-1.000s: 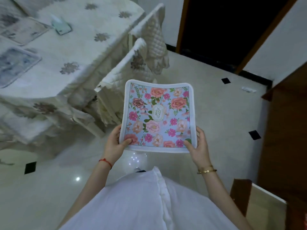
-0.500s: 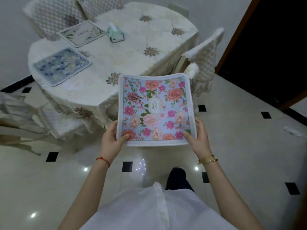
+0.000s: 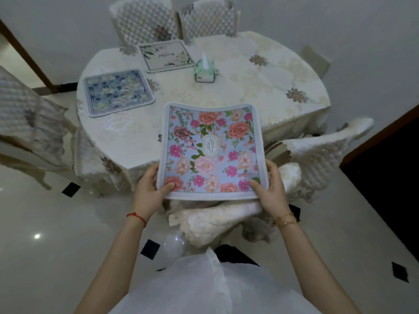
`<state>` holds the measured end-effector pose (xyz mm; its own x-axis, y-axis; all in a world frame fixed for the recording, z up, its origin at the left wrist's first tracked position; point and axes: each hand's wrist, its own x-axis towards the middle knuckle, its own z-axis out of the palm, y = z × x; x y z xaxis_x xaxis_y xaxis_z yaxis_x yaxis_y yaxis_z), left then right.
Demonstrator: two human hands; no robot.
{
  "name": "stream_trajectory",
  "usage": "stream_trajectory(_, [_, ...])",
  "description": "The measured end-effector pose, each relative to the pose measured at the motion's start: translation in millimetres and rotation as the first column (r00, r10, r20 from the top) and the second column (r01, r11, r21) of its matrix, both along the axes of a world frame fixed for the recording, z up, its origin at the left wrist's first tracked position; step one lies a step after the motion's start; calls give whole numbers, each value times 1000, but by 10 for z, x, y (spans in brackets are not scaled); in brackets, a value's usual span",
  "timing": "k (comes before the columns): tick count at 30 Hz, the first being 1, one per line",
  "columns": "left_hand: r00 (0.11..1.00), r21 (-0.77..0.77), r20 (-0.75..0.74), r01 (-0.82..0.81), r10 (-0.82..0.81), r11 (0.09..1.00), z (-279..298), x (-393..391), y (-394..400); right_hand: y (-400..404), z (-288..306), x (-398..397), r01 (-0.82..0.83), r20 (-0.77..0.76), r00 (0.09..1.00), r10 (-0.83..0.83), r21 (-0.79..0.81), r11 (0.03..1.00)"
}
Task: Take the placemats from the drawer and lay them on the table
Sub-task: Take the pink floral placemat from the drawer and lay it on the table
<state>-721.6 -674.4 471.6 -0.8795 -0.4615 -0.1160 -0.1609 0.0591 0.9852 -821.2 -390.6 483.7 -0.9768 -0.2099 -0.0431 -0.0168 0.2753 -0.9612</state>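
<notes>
While both hands, left (image 3: 148, 189) and right (image 3: 271, 190), pinch the mat (image 3: 212, 150) by its near corners, fingers closed on it, it juts forward over the bench (image 3: 238, 96). Bare cloth lies just beyond, both hands equally near.

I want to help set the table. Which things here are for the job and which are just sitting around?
For the job:
- pink flowered placemat, held by the left hand and right hand
- blue placemat, already laid
- pale placemat, already laid
- table

Just sitting around:
- tissue box
- chairs
</notes>
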Motion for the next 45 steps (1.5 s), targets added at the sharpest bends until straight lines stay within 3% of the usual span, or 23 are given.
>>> stream_trajectory(6, [990,9,40,-136,135,991,-71,-599,286,146,-7,-1040,-157,-16,987,158,44,987])
stream_trajectory(10, [982,-13,62,-180,181,984,-96,-892,326,68,-78,-1445,-197,56,979,195,30,980])
stream_trajectory(28, [938,-95,221,-251,267,963,-507,-2410,-317,-841,-704,-3133,-252,161,960,228,149,956])
stream_trajectory(39, [905,-75,292,-300,308,951,-970,-2943,-620,-1299,-1137,-3814,-323,46,945,323,268,908])
stream_trajectory(45, [890,-39,339,-311,306,950,-1128,-2897,-687,-1280,-1320,-3825,-324,79,946,314,248,913])
